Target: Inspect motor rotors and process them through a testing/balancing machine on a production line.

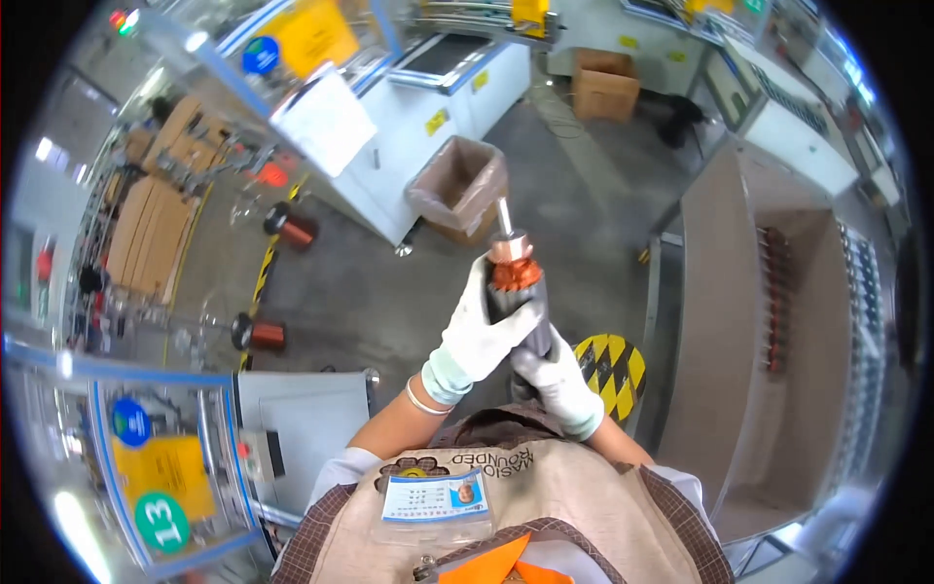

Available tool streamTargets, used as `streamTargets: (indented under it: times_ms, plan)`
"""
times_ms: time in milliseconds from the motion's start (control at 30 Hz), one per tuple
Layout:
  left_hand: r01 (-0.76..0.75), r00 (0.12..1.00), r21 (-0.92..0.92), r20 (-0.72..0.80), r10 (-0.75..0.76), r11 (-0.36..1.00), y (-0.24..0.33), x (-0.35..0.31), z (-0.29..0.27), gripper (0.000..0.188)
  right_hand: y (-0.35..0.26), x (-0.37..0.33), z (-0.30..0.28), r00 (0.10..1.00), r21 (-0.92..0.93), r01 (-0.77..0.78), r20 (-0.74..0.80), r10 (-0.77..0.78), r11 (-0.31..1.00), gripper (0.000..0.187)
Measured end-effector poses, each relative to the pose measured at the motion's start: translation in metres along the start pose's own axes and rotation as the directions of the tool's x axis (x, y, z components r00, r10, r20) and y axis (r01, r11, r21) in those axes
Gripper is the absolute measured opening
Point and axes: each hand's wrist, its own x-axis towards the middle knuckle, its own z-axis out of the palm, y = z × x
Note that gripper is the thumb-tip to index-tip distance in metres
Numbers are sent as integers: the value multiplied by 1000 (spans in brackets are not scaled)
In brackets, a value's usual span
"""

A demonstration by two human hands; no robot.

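One beige apron [593, 496] with brown checked edging is nearest, a badge [435, 496] on its chest. Just beyond, a motor armature [516, 276] is held in front of the body, tilted, its bare shaft [504, 218] pointing away. The gloved left hand [477, 331] wraps the grey core [534, 337] below the orange windings [517, 274], thumb across the front; the gloved right hand [564, 386] curls lower on what seems the same piece, its fingers partly hidden, so how firmly they press I cannot tell. The armature looks heavy and stiff, its shaft probably slick; the windings and copper collar [509, 247] seem easiest to damage, so the core is the sounder hold.

Past the hands, a striped black-and-yellow disc [610, 375] marks the floor [555, 175]; to the right stands a brown-walled bin [715, 321] with copper-toned parts [774, 292] inside. Farther off are copper-coloured spools [266, 336], a lined waste bin [438, 204], a white machine cabinet [404, 151] and a cardboard box [605, 97].
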Motion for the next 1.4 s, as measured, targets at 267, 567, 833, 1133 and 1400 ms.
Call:
streamTargets:
  times_ms: [267,567,833,1133,1400]
  plan:
    - [145,962,117,218,-167,983,-1,190,36,55,-86,101,-80,996,349,-37,-60,62,936,40]
    - [378,797,14,504,-333,926,-40,354,93,61,-153,173,-162,941,367,97,-336,35,925,31]
    - [433,711,-13,619,-333,901,-53,489,149,56,-223,250,-230,820,210,140,-572,5,968,32]
    - [488,672,36,622,-402,872,-76,566,240,57,-264,262,-334,795,231,170,-607,5,958,31]
    - [280,845,133,437,-310,951,-108,593,330,52,-308,254,-474,900,179,35,-433,46,983,43]
